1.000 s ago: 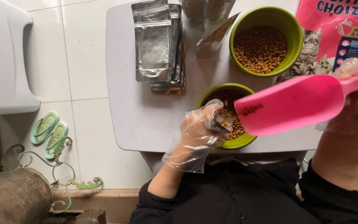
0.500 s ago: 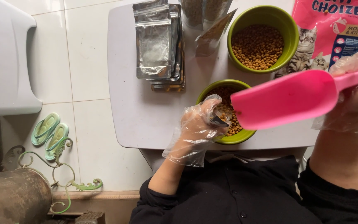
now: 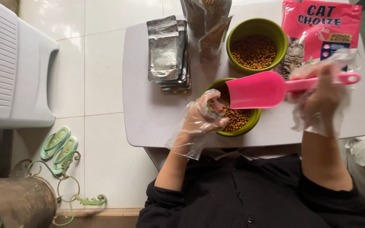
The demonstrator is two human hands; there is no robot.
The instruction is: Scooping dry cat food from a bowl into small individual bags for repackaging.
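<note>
Head view, looking straight down on a pale surface (image 3: 148, 118).

Near the front edge, toward the middle: a green bowl (image 3: 242, 129) partly filled with brown kibble (image 3: 235, 117). Behind it, toward the far edge, a second green bowl (image 3: 238, 37), fuller. At the far right corner, a pink pet-food bag (image 3: 322, 25) lying flat. Toward the far left, a stack of silver pouches (image 3: 165, 52), with a few filled clear pouches (image 3: 208, 21) standing at the far edge.

Right hand (image 3: 322, 95), in a loose clear glove: fingers closed around the handle of a pink scoop (image 3: 256, 89). Scoop held roughly level above the near bowl, its mouth turned toward the left hand.

Left hand (image 3: 203, 116), also gloved: fingers curled in narrow at the near bowl's left rim, right at the scoop's mouth. Possibly pinching a small pouch, but hard to tell through the crumpled glove.

Looks like the middle of a portioning step: kibble lifted from the near bowl and brought to the left hand. Judging from this, calls next for a slow tilt of the scoop, mouth lined up closely with whatever the left fingers keep open, and both kept over the bowl so strays drop back in.
</note>
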